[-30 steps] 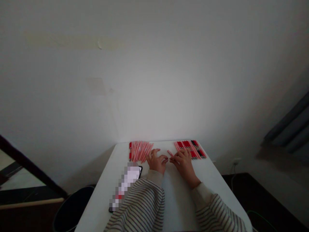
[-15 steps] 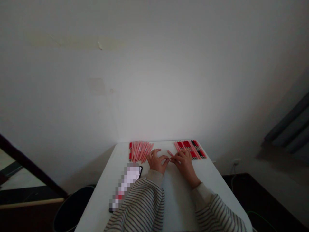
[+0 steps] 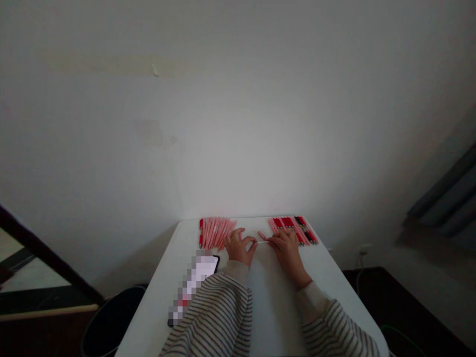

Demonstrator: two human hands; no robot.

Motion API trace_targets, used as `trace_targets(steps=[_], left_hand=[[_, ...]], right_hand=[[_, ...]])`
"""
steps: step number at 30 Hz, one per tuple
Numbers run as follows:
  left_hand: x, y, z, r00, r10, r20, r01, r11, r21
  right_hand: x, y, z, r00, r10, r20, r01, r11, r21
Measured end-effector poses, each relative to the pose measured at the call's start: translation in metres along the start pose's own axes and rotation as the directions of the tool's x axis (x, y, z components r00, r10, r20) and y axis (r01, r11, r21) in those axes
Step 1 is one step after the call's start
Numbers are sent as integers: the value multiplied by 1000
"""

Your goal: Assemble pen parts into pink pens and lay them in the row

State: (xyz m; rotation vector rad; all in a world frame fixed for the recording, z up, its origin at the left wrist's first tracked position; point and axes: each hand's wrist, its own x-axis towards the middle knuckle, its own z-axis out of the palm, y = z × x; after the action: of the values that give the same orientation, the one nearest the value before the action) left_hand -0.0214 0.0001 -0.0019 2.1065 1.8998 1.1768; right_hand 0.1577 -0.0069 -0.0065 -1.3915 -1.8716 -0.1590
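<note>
Between my two hands runs a thin white pen refill [image 3: 263, 242], level above the table. Thumb and forefinger of my left hand [image 3: 240, 248] pinch its left end, with the other fingers raised. My right hand [image 3: 285, 250] is closed on the other end, its fingertips partly hidden. A pink pen piece [image 3: 262, 234] shows just beyond the right fingertips; whether that hand touches it I cannot tell. Left of my left hand lies a row of pink pens [image 3: 215, 233]. Behind my right hand are rows of pink, red and black pens [image 3: 288, 222], partly covered by it.
A phone [image 3: 201, 277] lies on the white table [image 3: 275, 307] beside my left sleeve. The wall [image 3: 245, 148] rises at the table's far edge. A dark bin [image 3: 111, 322] stands on the floor to the left, and a socket with a cable [image 3: 362, 252] is at right.
My hands have drawn slightly apart, and a length of white refill now shows between the fingertips that were close together before. The pen rows and the phone stay put.
</note>
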Motion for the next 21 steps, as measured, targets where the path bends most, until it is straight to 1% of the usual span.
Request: trace_targets(steps=[3, 12, 15, 19, 21], left_hand=[[0, 0, 0, 1000, 3, 13, -3, 1000, -15], [-2, 6, -4, 999, -43, -18, 43, 999, 7], [-1, 6, -8, 995, -73, -66, 76, 996, 40], [0, 3, -15, 981, -135, -139, 147, 986, 79], [1, 2, -18, 976, -145, -161, 162, 982, 97]], right_hand=[[0, -1, -1, 1000, -2, 3, 2, 1000, 6], [-1, 1, 3, 1000, -14, -6, 14, 1000, -12], [-2, 3, 5, 1000, -5, -28, 3, 997, -75], [-3, 0, 2, 996, 75, -51, -84, 971, -224], [-4, -4, -1, 995, 90, -42, -98, 957, -272]])
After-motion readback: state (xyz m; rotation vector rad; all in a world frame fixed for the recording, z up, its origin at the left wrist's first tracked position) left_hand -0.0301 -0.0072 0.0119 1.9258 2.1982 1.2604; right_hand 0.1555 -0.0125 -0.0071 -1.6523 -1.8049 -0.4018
